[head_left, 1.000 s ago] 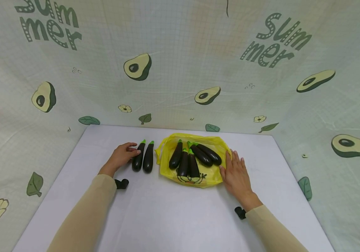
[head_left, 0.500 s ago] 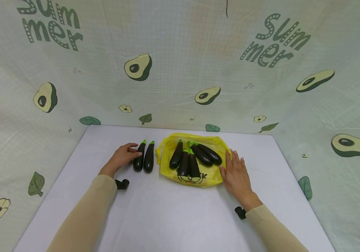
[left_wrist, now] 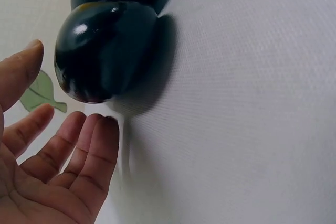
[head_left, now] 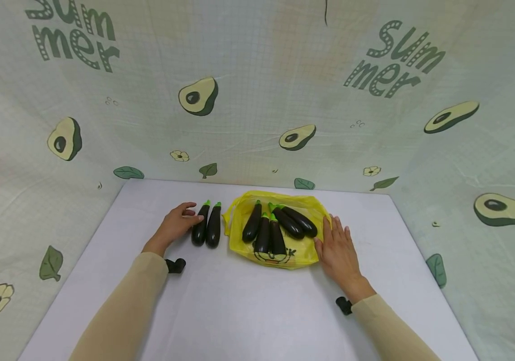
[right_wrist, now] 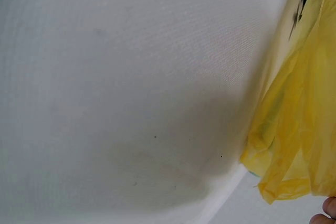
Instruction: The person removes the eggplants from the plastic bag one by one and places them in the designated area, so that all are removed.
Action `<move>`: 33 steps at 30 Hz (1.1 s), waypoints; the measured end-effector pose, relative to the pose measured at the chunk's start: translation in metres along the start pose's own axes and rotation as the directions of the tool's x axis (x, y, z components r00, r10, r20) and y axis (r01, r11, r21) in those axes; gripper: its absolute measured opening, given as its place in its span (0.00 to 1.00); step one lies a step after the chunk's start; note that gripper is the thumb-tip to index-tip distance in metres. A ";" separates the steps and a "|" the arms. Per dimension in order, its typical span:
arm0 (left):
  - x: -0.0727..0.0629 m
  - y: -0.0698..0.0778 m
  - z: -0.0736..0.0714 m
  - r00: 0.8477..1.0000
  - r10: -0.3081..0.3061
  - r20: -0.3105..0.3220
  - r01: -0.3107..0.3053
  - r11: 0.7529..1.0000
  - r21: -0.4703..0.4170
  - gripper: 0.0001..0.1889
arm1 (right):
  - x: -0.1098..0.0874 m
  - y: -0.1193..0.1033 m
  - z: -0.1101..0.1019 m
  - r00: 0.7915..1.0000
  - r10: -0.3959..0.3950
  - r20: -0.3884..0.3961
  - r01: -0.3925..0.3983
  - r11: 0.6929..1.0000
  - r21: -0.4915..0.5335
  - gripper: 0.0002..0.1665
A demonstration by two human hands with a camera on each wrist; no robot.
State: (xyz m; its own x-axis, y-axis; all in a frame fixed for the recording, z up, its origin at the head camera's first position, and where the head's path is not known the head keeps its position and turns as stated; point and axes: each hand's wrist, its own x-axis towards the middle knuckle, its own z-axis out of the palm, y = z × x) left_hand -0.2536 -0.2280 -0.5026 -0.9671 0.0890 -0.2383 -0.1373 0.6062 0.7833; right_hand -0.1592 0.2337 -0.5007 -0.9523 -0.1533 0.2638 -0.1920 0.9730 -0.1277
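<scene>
My left hand (head_left: 175, 224) is beside the left one of two dark eggplants lying side by side, its thumb reaching over that eggplant (head_left: 200, 225) in the head view. In the left wrist view the fingers (left_wrist: 100, 150) are spread and relaxed just short of the eggplant's rounded end (left_wrist: 100, 51). The second eggplant (head_left: 213, 228) lies right of it. A yellow plastic bag (head_left: 304, 255) lies spread out with several eggplants (head_left: 252, 223) on it, green stems pointing away. My right hand (head_left: 338, 250) rests with straight fingers along the bag's right edge; in the right wrist view only its fingertips (right_wrist: 329, 207) show.
The white table (head_left: 257, 311) extends in front of the bag and to both sides. Behind it and at the sides hangs a pale cloth (head_left: 248, 100) printed with avocados and leaves. Small black wrist cameras (head_left: 176, 265) sit at both cuffs.
My left hand and the left eggplant have shifted very slightly right, toward the second eggplant. My right hand and the bag stay in place.
</scene>
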 end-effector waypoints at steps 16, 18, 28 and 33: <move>-0.013 0.030 0.005 0.965 0.113 -0.238 -0.143 0.984 -0.110 0.31 | 0.000 0.001 0.002 1.000 -0.005 -0.005 0.005 1.000 -0.006 0.41; -0.019 0.041 0.009 0.955 0.130 -0.266 -0.172 0.975 -0.140 0.30 | 0.000 0.001 0.002 1.000 -0.004 -0.003 0.004 1.000 -0.006 0.40; -0.045 0.091 0.034 0.940 0.266 -0.216 -0.312 0.924 -0.222 0.25 | 0.000 0.000 0.002 1.000 -0.001 -0.004 0.001 1.000 0.006 0.41; -0.047 0.109 0.053 0.943 0.310 -0.123 -0.330 0.919 -0.214 0.26 | 0.000 0.000 0.003 1.000 -0.005 -0.020 0.005 1.000 0.012 0.40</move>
State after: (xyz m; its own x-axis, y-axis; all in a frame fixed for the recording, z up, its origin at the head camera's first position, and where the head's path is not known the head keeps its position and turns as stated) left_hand -0.2120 -0.1240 -0.4362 -0.9806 0.1747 0.0888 0.1474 0.3591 0.9216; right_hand -0.1601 0.2333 -0.5036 -0.9464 -0.1549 0.2834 -0.2001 0.9700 -0.1380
